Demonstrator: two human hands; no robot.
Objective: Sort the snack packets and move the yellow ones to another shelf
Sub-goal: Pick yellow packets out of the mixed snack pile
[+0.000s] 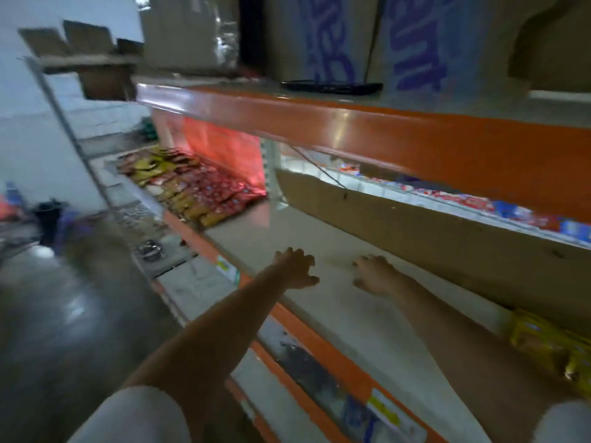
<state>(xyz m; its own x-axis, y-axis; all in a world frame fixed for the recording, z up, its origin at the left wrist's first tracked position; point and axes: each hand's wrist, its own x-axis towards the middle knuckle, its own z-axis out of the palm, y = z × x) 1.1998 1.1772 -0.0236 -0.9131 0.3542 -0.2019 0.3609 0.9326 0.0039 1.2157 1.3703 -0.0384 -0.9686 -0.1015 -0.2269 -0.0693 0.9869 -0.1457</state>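
The whole view is dim and smeared with motion blur; nothing is sharp, not even my own hands. The brightest spot is a pale glare streak on the orange shelf beam (351, 129). Below that beam a red glow lights the far corner. Left of the beam the floor (64, 314) shows soft reflections. Straight lines bow toward the edges from the wide lens.
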